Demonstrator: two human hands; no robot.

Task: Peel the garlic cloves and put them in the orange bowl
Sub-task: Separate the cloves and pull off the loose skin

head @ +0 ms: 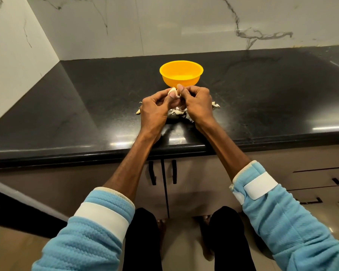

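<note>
A polished black stone counter [82, 98] with fine speckles runs under a white marble wall veined in grey. At the left of the hands a small pale curved piece [138, 111] lies on the counter. The left hand [156, 109] is curled, with thumb and fingers pinching a pale, rounded garlic clove [172, 92]. Papery white peel scraps [177, 112] lie crumpled below, between the wrists. The right hand [199, 103] is curled too, its thumb tip pressed to the same clove. Just behind the hands stands the round, smooth plastic orange bowl [181, 82]. Another peel flake [215, 105] lies to the right.
</note>
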